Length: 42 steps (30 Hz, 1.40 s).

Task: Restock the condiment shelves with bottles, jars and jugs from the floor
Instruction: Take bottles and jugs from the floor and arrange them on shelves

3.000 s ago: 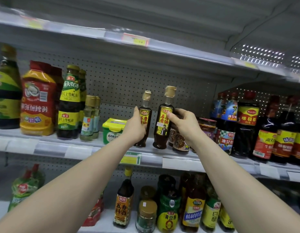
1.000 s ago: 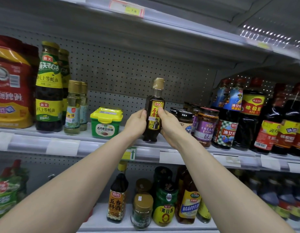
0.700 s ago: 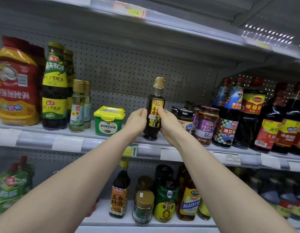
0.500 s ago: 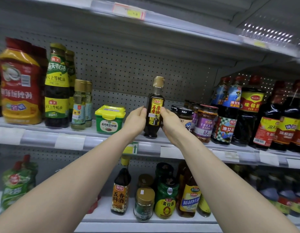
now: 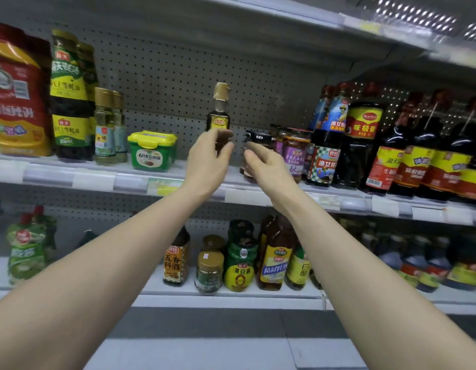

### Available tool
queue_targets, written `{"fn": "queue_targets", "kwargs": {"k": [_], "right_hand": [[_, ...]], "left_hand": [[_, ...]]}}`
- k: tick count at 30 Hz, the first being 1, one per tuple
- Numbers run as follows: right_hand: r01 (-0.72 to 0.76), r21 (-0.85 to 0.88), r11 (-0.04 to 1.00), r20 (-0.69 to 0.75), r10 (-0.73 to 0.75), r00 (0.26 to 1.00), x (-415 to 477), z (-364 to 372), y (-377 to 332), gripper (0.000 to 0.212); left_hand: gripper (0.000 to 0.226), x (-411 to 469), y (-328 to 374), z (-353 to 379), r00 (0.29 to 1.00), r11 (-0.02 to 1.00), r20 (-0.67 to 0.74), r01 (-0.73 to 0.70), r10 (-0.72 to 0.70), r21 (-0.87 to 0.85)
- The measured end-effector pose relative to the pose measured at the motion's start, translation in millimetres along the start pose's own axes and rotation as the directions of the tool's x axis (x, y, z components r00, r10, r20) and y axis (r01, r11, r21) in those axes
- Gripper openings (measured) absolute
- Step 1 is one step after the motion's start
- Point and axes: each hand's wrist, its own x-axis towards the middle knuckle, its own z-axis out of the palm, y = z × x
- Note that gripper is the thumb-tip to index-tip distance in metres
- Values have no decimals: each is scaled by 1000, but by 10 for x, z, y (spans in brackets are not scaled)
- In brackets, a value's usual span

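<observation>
A small dark sauce bottle (image 5: 219, 113) with a gold cap and a yellow label stands upright on the middle shelf (image 5: 71, 178), in the gap between the green tub and the jars. My left hand (image 5: 210, 156) hovers just in front of its lower half with loosely bent fingers and holds nothing. My right hand (image 5: 266, 162) is a little to the right, in front of the jars, fingers relaxed and empty. Both hands look blurred. The bottle's base is hidden behind my left hand.
On the same shelf stand a green tub with yellow lid (image 5: 151, 150), small oil bottles (image 5: 106, 126), tall oyster-sauce bottles (image 5: 68, 97), purple-label jars (image 5: 292, 153) and dark soy-sauce bottles (image 5: 362, 145). The lower shelf (image 5: 231, 297) holds more bottles and jars. An upper shelf (image 5: 378, 28) hangs overhead.
Both hands have let go of the dark bottle and drawn back from it. The bottle stays upright on the shelf. The view has dropped slightly.
</observation>
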Motion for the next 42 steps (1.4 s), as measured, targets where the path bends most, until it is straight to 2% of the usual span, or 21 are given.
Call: {"fn": "queue_targets", "kwargs": {"k": [5, 12, 21, 27, 31, 36, 42], "right_hand": [[-18, -10, 1000, 35, 18, 999, -463, -522, 257, 43], [-96, -22, 995, -11, 95, 995, -1182, -1470, 772, 44], [-200, -51, 978, -80, 196, 977, -2274, -2532, 1375, 44], [-271, -86, 959, -118, 260, 958, -2921, -2882, 1645, 36], [-300, -85, 950, -179, 281, 943, -3282, -3030, 1718, 29], [-381, -56, 923, -272, 353, 895, -3706, -3083, 1802, 30], [-481, -31, 876, -334, 444, 831, -4209, -3103, 2069, 29]], "left_hand": [[20, -472, 377, 389, 993, 999, 115, 43, -41, -10], [21, -1160, 821, 1158, 960, 990, 248, 143, -133, -23], [26, -2259, 1398, 2081, 880, 973, 440, 225, -180, -53], [29, -2846, 1627, 2453, 772, 943, 596, 326, -222, -71], [25, -3098, 1714, 2601, 712, 934, 678, 341, -182, -108], [25, -3393, 1756, 2736, 629, 927, 769, 345, -113, -146], [27, -3870, 1698, 2919, 525, 915, 844, 384, -107, -123]]}}
